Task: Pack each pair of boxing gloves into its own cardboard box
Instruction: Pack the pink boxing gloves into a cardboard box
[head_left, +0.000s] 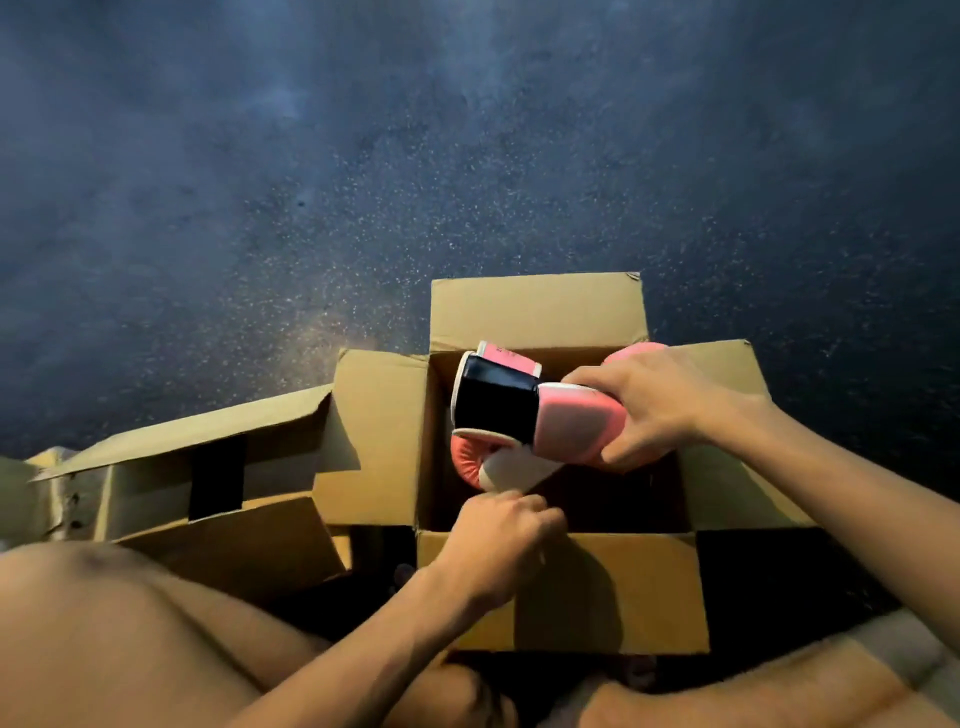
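Looking down from my head: my right hand grips the top glove by its pink padding and holds it across the mouth of the open box, black cuff pointing left. The lower glove sits partly inside, against the left wall. My left hand is curled at the near rim beside that glove's white edge; I cannot tell if it pinches anything.

The top glove lies crosswise, so I think it could catch on the lower one or on the rim and ride up, keeping the flaps from closing.

A spare box lies to my left on a dark speckled floor, dimly lit.
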